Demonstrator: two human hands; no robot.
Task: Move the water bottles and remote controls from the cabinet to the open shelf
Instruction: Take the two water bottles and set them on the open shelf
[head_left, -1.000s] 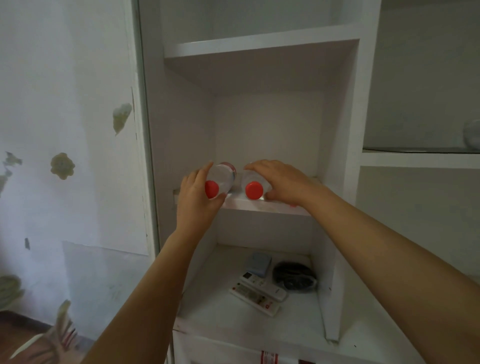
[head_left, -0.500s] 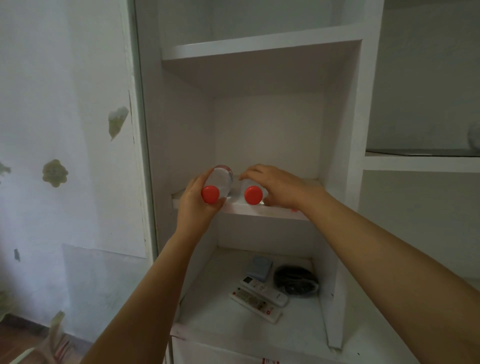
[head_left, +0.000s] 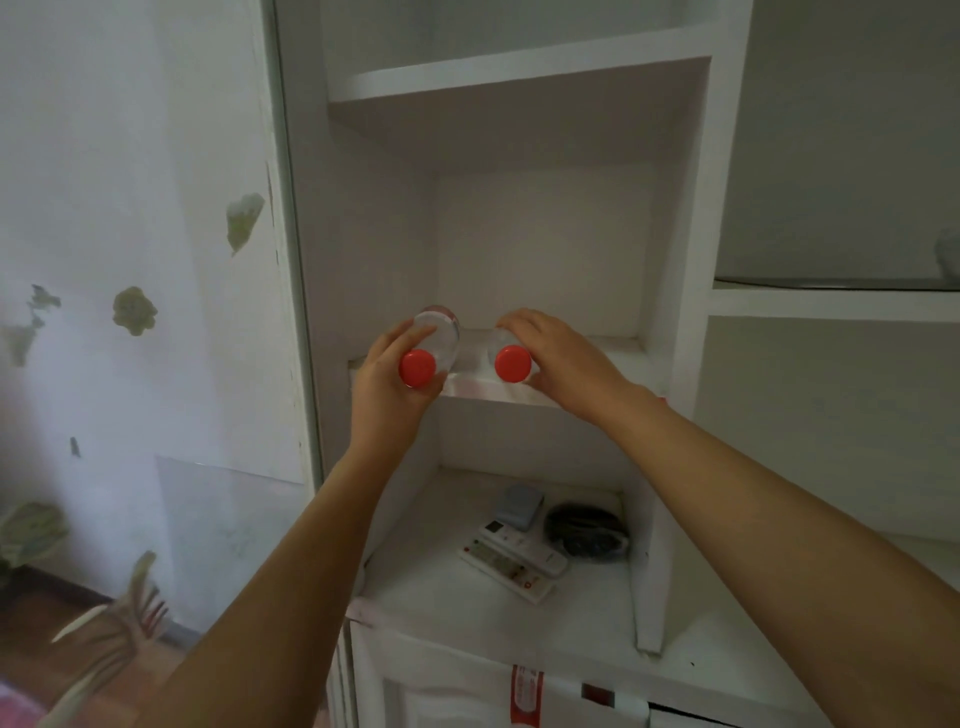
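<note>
Clear glossy plastic bottles (head_left: 441, 338) with smooth red caps (head_left: 417, 367), matt white painted shelf (head_left: 498, 387), peeling wall paint (head_left: 243, 221)

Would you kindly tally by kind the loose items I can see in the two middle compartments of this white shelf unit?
water bottles: 2
remote controls: 2
small grey box: 1
black bundle: 1
Total: 6

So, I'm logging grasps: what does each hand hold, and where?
The left hand grips the left water bottle at its cap end; the right hand grips the right water bottle over its shoulder, also at the cap end.
</note>
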